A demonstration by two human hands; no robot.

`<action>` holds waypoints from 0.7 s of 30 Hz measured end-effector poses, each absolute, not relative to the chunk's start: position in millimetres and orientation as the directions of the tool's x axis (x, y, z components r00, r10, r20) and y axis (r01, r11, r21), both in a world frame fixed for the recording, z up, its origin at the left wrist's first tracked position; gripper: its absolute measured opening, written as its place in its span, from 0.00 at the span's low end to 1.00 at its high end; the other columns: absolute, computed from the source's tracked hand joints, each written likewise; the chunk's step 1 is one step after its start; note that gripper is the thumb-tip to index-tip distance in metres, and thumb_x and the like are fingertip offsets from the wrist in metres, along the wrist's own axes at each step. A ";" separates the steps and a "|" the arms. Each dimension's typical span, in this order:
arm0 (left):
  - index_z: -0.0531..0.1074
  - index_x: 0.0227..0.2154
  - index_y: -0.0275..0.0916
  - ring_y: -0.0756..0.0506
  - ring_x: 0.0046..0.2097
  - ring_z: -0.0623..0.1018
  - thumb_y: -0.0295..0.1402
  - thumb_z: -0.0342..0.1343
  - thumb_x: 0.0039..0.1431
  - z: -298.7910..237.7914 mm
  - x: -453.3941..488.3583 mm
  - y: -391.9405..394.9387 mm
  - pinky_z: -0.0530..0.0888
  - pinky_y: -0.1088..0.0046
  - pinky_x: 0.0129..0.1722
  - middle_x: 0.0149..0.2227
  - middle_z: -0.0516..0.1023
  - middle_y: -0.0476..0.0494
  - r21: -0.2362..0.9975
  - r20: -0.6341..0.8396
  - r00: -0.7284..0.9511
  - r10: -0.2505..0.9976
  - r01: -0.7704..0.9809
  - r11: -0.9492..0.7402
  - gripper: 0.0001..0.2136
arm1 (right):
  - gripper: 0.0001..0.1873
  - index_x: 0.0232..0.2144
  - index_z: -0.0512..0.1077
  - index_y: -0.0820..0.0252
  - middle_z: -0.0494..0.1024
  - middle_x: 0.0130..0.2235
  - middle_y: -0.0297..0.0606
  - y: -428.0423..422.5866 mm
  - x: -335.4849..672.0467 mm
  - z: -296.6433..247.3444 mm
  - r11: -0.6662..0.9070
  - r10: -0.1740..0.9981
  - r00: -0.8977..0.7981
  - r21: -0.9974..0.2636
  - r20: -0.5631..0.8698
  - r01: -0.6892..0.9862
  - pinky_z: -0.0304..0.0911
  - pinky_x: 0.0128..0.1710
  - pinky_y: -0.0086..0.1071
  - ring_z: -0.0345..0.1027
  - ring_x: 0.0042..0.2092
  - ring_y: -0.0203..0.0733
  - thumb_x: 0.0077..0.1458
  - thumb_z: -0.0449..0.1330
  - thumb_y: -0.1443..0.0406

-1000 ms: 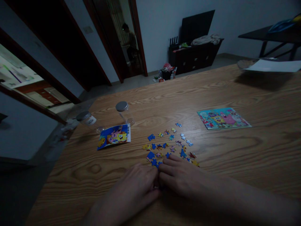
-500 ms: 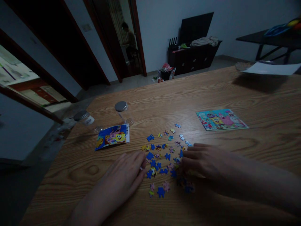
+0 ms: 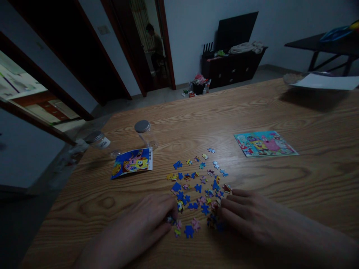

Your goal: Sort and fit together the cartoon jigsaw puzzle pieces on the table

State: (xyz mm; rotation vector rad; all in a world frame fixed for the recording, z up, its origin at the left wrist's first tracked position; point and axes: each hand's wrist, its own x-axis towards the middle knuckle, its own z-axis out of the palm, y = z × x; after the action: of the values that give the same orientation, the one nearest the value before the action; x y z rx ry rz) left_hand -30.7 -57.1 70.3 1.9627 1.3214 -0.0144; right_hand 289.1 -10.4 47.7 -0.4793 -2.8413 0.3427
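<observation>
From the head camera, we saw puzzle pieces [image 3: 198,188] lying on a wooden table [image 3: 252,175], between and beyond the two hands; we judged them spread out but loose, with no joined section that we could make out. The left hand [image 3: 148,216] curled narrowly over pieces at the near left edge and the right hand [image 3: 246,213] bent its fingers among those at the right, though we could not tell whether either gripped one. A blue cartoon card [image 3: 137,162], two lidded jars [image 3: 142,126] and a teal cartoon sheet [image 3: 266,144] sat clear of the hands, leaving only the fingers to hide pieces from us.
</observation>
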 end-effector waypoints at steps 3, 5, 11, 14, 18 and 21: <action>0.74 0.43 0.48 0.44 0.50 0.77 0.23 0.57 0.65 70.2 -30.5 -52.9 0.72 0.67 0.50 0.48 0.78 0.52 0.554 -0.386 0.482 0.787 0.803 -0.220 0.11 | 0.16 0.51 0.74 0.59 0.84 0.42 0.42 -12.2 289.3 47.5 0.914 0.347 -0.911 -0.297 0.221 0.276 0.71 0.51 0.43 0.78 0.43 0.47 0.65 0.57 0.75; 0.74 0.44 0.46 0.42 0.52 0.76 0.24 0.57 0.65 71.0 -32.0 -49.9 0.72 0.64 0.52 0.51 0.77 0.49 0.501 -0.359 0.456 0.814 0.830 -0.244 0.10 | 0.16 0.52 0.75 0.59 0.84 0.42 0.42 -13.3 289.2 45.3 0.911 0.350 -0.907 -0.308 0.233 0.272 0.70 0.52 0.43 0.78 0.44 0.48 0.66 0.56 0.75; 0.73 0.43 0.45 0.42 0.47 0.78 0.35 0.55 0.73 76.7 -29.1 -40.3 0.73 0.64 0.48 0.45 0.77 0.49 0.512 -0.339 0.450 0.826 0.825 -0.240 0.03 | 0.17 0.55 0.74 0.61 0.84 0.45 0.45 -17.1 289.2 38.4 0.926 0.321 -0.912 -0.285 0.255 0.246 0.70 0.52 0.44 0.77 0.44 0.49 0.67 0.56 0.74; 0.73 0.45 0.45 0.41 0.49 0.77 0.35 0.54 0.74 70.0 -23.2 -37.3 0.72 0.60 0.51 0.47 0.77 0.47 0.491 -0.266 0.451 0.852 0.824 -0.283 0.04 | 0.17 0.56 0.73 0.62 0.84 0.46 0.46 -16.4 289.3 36.0 0.931 0.316 -0.909 -0.275 0.271 0.241 0.70 0.53 0.44 0.77 0.46 0.49 0.68 0.55 0.73; 0.71 0.41 0.43 0.40 0.45 0.77 0.31 0.59 0.69 57.4 -16.3 -34.5 0.72 0.59 0.47 0.43 0.77 0.47 0.433 -0.243 0.424 0.873 0.852 -0.293 0.02 | 0.14 0.52 0.74 0.61 0.84 0.43 0.45 -15.3 289.4 31.2 0.937 0.315 -0.906 -0.248 0.284 0.248 0.69 0.53 0.44 0.76 0.45 0.49 0.67 0.56 0.73; 0.71 0.42 0.42 0.39 0.45 0.77 0.32 0.60 0.67 53.5 -13.5 -32.3 0.73 0.59 0.47 0.43 0.77 0.46 0.440 -0.222 0.420 0.880 0.848 -0.294 0.04 | 0.12 0.49 0.74 0.62 0.83 0.43 0.45 -15.9 289.9 27.8 0.949 0.294 -0.907 -0.204 0.302 0.240 0.68 0.51 0.43 0.75 0.43 0.48 0.68 0.55 0.73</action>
State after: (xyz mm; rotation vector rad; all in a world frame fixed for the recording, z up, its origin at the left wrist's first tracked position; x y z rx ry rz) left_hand -13.5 -32.3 53.5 2.1851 1.4617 0.0848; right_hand 289.9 -15.9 27.8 -0.3905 -2.7698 0.2315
